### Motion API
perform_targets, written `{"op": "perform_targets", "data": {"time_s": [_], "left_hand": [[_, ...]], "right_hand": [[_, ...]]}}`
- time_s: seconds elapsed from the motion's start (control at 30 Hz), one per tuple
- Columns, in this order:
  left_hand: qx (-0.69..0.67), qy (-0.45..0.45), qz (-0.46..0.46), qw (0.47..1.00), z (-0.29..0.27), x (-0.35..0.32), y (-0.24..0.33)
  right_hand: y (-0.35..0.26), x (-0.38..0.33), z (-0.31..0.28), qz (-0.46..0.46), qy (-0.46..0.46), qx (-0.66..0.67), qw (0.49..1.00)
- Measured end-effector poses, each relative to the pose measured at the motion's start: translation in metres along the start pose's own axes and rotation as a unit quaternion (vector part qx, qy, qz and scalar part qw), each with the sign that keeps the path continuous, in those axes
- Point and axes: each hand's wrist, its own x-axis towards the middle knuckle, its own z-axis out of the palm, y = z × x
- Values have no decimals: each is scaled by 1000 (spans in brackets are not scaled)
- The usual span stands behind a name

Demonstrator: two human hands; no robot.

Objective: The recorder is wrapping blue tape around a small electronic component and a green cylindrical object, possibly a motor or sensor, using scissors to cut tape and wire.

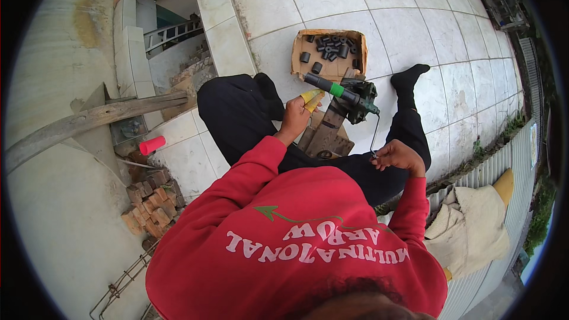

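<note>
In my left hand (296, 118) is a folded yellow sheet (311, 98), paper or cloth; I cannot tell which. It lies close to a dark rod (319, 82) with a bright green band (336, 90); whether they touch is unclear. The rod sticks out to the left from a dark, hand-cranked metal machine (363, 101), which sits at a wooden board (323, 137) between my legs. From the machine's right side a thin bent crank (376, 130) runs down toward me. The fingers of my right hand (398, 157) close around its end.
Just beyond the machine stands an open cardboard box (296, 53) with several short black cylinders (331, 47). A pink-red tube (152, 145) lies at the left, near stacked bricks (155, 208) and a curved wooden beam (89, 121). Beige sacking (471, 225) hangs over corrugated sheeting at right.
</note>
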Motion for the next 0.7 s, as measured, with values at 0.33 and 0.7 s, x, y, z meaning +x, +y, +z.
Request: {"op": "perform_targets", "data": {"time_s": [0.33, 0.7], "left_hand": [[15, -13, 5, 1000, -1, -1, -5], [6, 0, 1, 1000, 1, 2, 0]], "right_hand": [[104, 137, -25, 16, 164, -149, 975], [87, 197, -137, -50, 370, -322, 870]]}}
